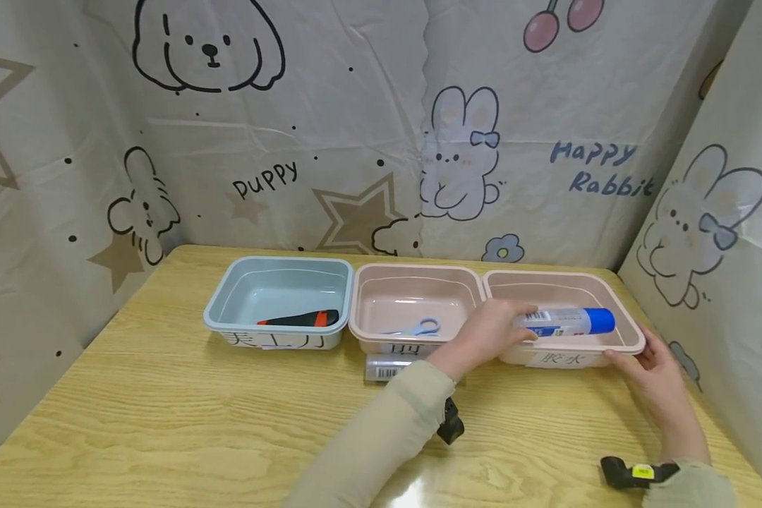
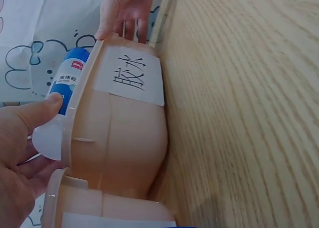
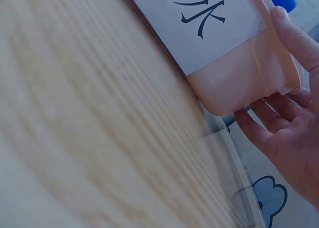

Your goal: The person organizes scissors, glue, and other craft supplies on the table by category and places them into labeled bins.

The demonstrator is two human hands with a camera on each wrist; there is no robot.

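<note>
My left hand (image 1: pixel 485 331) pinches a clear liquid glue bottle (image 1: pixel 561 322) with a blue cap, lying sideways over the right pink bin (image 1: pixel 561 277). In the left wrist view the thumb presses the bottle's (image 2: pixel 65 83) blue and white label beside the bin's rim. My right hand (image 1: pixel 657 374) grips that bin at its right front corner. The right wrist view shows its thumb on the rim and its fingers (image 3: pixel 271 113) curled against the outer wall. A paper label (image 2: pixel 130 73) with handwritten characters is stuck on the bin's front.
Left of it stand a middle pink bin (image 1: pixel 419 271) holding light blue scissors (image 1: pixel 424 327) and a blue bin (image 1: pixel 279 262) holding a black and orange utility knife (image 1: pixel 301 319). Another clear bottle (image 1: pixel 386 369) lies before the middle bin. Printed cloth (image 1: pixel 355 127) hangs behind the wooden table (image 1: pixel 165 423).
</note>
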